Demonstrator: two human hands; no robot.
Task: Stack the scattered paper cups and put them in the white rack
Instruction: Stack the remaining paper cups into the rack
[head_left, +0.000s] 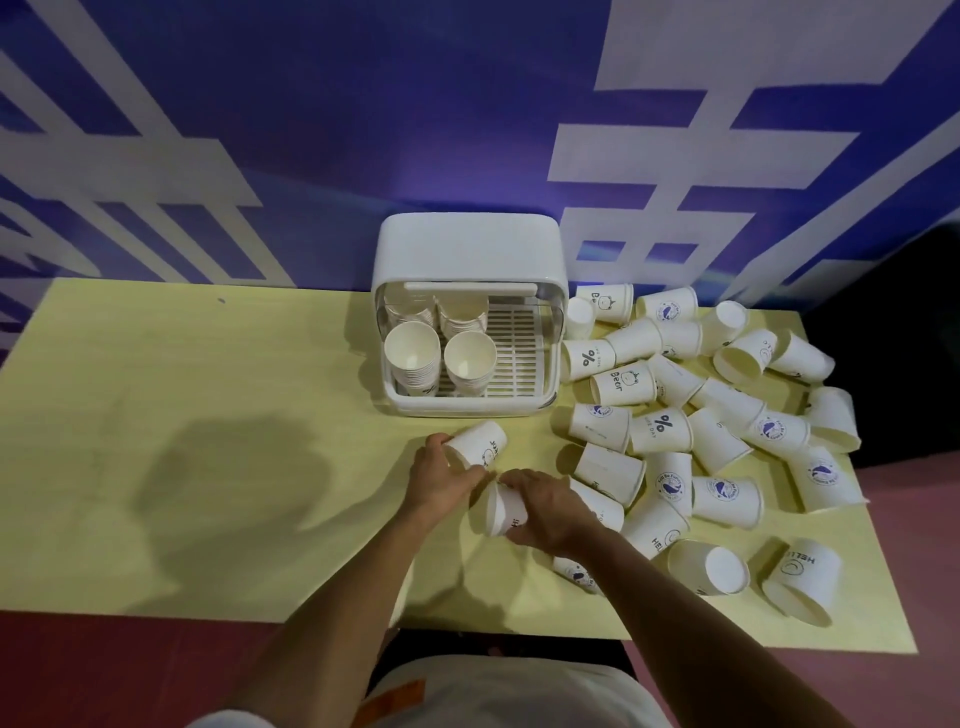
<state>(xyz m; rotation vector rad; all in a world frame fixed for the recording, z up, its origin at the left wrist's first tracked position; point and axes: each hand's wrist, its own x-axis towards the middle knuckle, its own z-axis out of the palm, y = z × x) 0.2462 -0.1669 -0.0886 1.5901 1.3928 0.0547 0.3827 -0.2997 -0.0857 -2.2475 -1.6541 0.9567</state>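
Just below the middle of the frame, the left hand (441, 475) grips a bear-print paper cup (480, 441), fingers curled round its rim end, with the cup's base pointing up and right toward the rack. Just beside it, the right hand (548, 506) wraps a second paper cup (501, 512) from above; that cup lies on its side with its open mouth facing left. The 2 hands are close together, and each holds its own cup; the 2 cups are not nested.

The white rack (470, 249) stands at the centre of the frame on the yellow table (208, 364), against the blue wall (363, 104) with its large white characters. Its front is open. Inside, 4 stacks of cups (413, 358) stand mouth-up in the left part of the slatted tray (519, 353), 2 in front and 2 behind; the right part of the tray shows bare slats.

The scattered cups (717, 441) fill the right of the frame, most on their sides and many overlapping, from beside the rack down to the table's near edge. A "HELLO" cup (802, 577) lies at the lower right. A dark shadow (234, 483) falls on the table at the left.
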